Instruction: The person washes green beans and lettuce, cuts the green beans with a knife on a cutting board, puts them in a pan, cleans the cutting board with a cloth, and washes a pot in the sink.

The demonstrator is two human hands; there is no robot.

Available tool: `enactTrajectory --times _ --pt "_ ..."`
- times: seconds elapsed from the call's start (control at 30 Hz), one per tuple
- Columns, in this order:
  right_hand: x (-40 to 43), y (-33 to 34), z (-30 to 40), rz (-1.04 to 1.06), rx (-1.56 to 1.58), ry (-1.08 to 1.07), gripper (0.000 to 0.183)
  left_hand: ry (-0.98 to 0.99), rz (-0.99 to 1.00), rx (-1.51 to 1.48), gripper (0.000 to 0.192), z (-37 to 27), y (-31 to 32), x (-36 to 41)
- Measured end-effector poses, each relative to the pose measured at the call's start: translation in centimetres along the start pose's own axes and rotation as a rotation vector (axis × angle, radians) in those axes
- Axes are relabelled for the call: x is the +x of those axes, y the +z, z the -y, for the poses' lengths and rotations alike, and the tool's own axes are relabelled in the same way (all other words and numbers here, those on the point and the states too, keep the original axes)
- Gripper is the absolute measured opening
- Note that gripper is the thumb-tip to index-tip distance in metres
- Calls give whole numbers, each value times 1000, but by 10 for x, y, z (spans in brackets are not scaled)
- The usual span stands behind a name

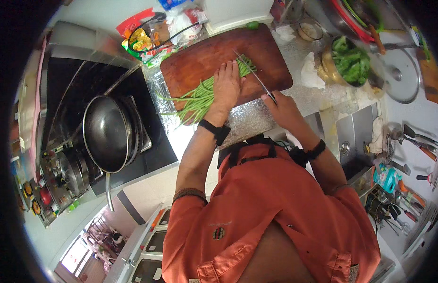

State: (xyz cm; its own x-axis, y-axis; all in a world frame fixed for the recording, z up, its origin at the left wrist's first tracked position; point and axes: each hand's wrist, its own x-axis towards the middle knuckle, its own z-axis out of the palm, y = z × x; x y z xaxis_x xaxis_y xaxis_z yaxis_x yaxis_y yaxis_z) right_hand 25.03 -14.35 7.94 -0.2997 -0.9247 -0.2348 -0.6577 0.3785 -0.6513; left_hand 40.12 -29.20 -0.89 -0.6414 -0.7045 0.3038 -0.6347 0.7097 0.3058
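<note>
A bunch of long green beans (197,100) lies across a reddish-brown wooden cutting board (194,67), their long ends hanging past its near left edge. My left hand (228,85) presses down on the bunch, fingers together near its right end. My right hand (284,108) grips the handle of a kitchen knife (256,76). The thin blade slants up and left across the beans, just right of my left fingertips. Short cut pieces of green bean (248,63) lie beside the blade. A small green vegetable piece (252,25) sits at the board's far edge.
On the left, a wok (107,134) rests on a black cooktop (153,120). Food packets (141,40) stand behind the board. To the right are a bowl of leafy greens (350,63), a crumpled white cloth or paper (312,72), a glass lid (399,76) and a metal sink (351,138).
</note>
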Motion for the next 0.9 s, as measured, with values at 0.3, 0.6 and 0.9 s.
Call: enactTrajectory --times 0.3,0.6,0.9 --pt "8 -1 6 37 -80 34 41 -10 22 -24 58 0 -1 3" --pt "14 3 0 76 -96 54 41 -12 68 -48 56 -3 -14 6" --pt "1 -7 13 97 39 33 40 -63 121 -166 81 24 -68 -4"
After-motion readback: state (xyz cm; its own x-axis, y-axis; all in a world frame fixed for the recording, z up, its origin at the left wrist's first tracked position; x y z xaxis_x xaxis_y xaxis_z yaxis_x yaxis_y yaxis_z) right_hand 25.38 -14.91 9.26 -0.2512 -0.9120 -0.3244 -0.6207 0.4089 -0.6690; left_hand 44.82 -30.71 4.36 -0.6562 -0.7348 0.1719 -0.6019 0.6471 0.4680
